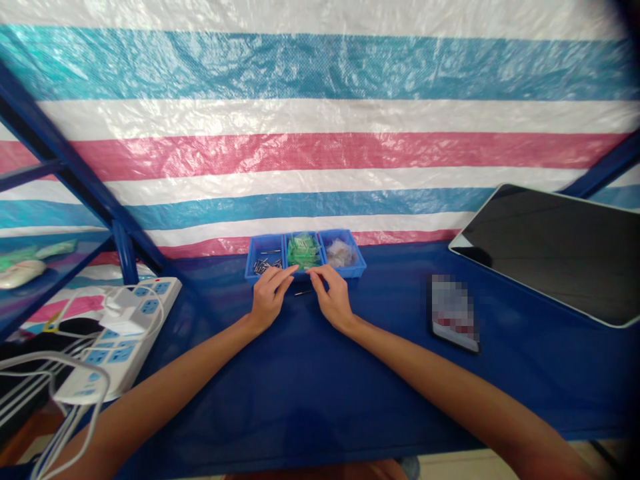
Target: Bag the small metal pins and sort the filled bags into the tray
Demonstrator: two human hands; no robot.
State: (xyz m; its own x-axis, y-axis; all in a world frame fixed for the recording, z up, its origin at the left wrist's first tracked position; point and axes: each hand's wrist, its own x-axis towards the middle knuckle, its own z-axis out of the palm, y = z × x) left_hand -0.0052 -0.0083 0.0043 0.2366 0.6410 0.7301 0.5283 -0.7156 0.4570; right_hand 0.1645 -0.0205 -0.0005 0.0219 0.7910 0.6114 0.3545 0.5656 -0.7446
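Observation:
Both my hands rest on the blue table (310,387) just in front of a row of three small blue bins. My left hand (269,298) has its fingers drawn together in a pinch near the bin of small dark metal pins (264,261). My right hand (333,297) is also pinched, its fingertips close to a thin dark pin (303,293) lying on the table between the hands. The middle bin (303,251) holds green pieces, the right bin (342,254) small clear ones. What the fingers grip is too small to make out.
A white power strip (123,337) with plugs and white cables lies at the left. A phone (453,313) lies right of my hands, and a dark tablet (555,250) leans at the far right. A striped tarp hangs behind; blue shelf struts stand left.

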